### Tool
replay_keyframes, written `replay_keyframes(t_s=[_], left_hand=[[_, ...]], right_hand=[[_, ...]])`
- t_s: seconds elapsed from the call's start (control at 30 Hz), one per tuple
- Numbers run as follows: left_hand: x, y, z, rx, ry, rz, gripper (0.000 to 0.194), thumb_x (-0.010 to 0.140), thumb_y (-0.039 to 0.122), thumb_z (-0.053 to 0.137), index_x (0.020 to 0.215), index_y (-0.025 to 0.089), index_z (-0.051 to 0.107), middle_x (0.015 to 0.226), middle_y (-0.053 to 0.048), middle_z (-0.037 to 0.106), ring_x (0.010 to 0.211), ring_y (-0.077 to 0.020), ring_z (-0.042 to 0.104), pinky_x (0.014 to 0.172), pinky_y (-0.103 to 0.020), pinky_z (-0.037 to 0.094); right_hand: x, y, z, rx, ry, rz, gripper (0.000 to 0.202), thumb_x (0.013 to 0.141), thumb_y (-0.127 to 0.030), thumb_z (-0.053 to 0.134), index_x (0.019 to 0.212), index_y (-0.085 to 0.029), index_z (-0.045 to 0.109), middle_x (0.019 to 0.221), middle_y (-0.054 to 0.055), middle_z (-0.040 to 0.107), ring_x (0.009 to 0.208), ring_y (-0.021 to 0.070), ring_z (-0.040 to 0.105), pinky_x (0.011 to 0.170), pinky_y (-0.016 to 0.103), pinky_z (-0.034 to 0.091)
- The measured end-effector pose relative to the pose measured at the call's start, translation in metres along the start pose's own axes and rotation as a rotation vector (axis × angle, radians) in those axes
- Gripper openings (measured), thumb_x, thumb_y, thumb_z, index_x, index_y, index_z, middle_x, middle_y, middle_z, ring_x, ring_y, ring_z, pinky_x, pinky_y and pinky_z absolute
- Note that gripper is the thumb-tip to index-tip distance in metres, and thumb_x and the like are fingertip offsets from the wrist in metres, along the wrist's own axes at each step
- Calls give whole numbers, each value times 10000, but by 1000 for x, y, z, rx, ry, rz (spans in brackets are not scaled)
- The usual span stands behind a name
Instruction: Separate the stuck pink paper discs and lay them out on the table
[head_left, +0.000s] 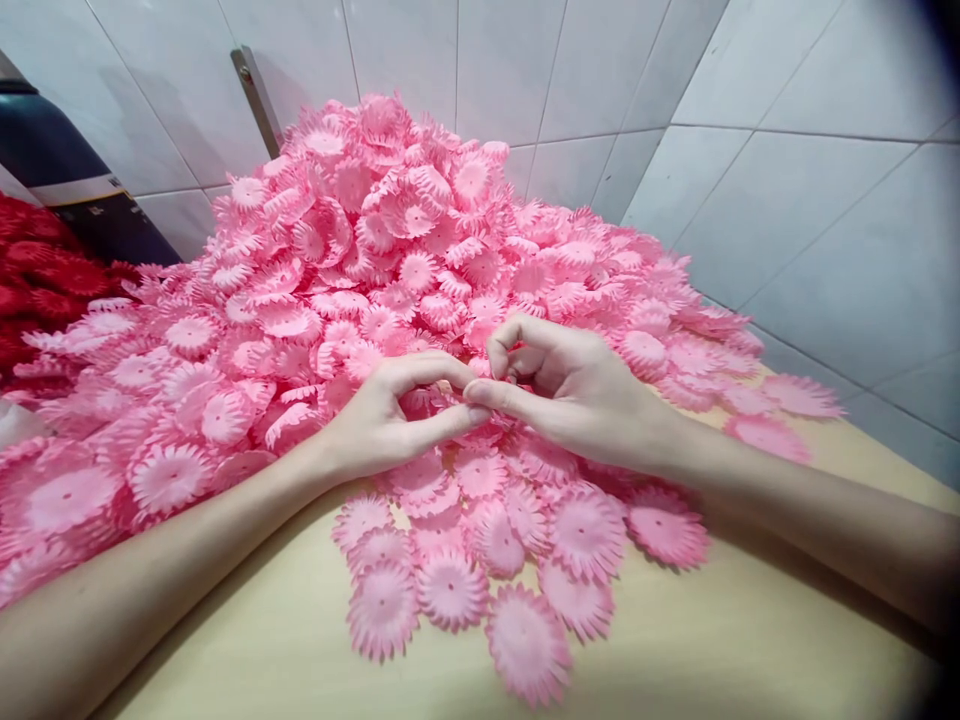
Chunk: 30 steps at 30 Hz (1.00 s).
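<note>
My left hand (409,405) and my right hand (574,390) meet at the fingertips over a big heap of pink fringed flower discs (420,270). The left thumb and fingers are bent together in a pinch. On the right, the thumb touches the left fingertips while the other fingers curl in. Whatever lies between the fingertips, if anything, is too small to make out. Below the hands, loose pink flower discs (529,640) lie flat on the table, several with a small hole in the centre.
The heap leans up toward the tiled wall (495,70). Red petal pieces (45,265) are piled at the far left beside a dark cylindrical object (82,170). A metal strip (255,100) stands against the wall. The pale yellow table (285,620) shows at the front.
</note>
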<state>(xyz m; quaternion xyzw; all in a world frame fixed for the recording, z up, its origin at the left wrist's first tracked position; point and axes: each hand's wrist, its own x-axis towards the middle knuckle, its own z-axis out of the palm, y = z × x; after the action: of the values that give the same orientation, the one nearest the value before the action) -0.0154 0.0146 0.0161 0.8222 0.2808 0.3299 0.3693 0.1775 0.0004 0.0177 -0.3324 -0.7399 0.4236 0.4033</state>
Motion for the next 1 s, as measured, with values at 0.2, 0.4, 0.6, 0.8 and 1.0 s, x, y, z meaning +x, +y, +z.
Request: replay_keyframes(t_s=[0.2,0.4,0.6,0.8,1.0], left_hand=[[0,-3,-1,22,96,-51,110,811,236,612,838,147,670,837,-68,681,786,-174,626,745,-299,491],[2,1,2,159,294,-1,122,756,146,614,639,168,591,815,-35,634,791,-164,598,751,-293,465],[3,2,7,143,357,-67,129,763,137,570,644,170,532,805,-32,620,795,-163,579,763,-302,452],[6,-14,0,-62,578,-280,128,802,205,571,698,169,506,671,13,552,626,-110,524,590,-235,440],[5,-13,1,-208,505,-243,176,746,198,663,789,166,495,783,13,565,697,-97,557,596,-205,478]], right_hand=[[-2,-1,-2,-109,-60,-27,152,825,-274,646,922,-194,562,817,14,617,677,125,558,580,262,449],[0,-5,2,-131,-6,-40,197,822,-225,624,986,-190,520,755,2,589,675,140,578,586,285,469],[-1,-7,6,-226,18,-206,165,818,-166,600,969,-172,536,819,32,614,686,141,596,558,294,477],[-10,-19,7,-227,-129,-380,298,719,18,571,914,-208,564,789,-8,632,640,99,585,564,245,506],[-4,-8,-3,-53,23,-182,238,757,-45,599,876,-250,614,818,2,627,751,158,609,672,311,529]])
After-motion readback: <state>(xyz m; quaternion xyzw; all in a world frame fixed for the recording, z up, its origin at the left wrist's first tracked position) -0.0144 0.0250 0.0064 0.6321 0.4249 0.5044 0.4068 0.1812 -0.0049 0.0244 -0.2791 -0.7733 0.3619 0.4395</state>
